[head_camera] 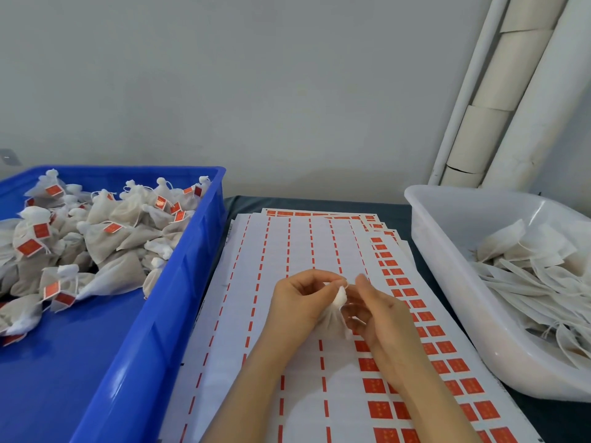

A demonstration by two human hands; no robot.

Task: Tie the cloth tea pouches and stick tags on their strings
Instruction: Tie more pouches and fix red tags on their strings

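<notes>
A small white cloth tea pouch (335,310) hangs between both hands above the sticker sheets. My left hand (299,303) pinches its gathered top with thumb and fingertips. My right hand (377,314) holds the pouch from the right, fingers curled round its neck; the string is too thin to make out. Under the hands lies a stack of white sticker sheets (287,314), mostly peeled on the left, with red tags (444,346) remaining along the right columns.
A blue crate (179,282) on the left holds several tied pouches with red tags (96,238). A white tub (447,298) on the right holds flat untied pouches (527,260). White pipes (511,91) lean in the back right corner.
</notes>
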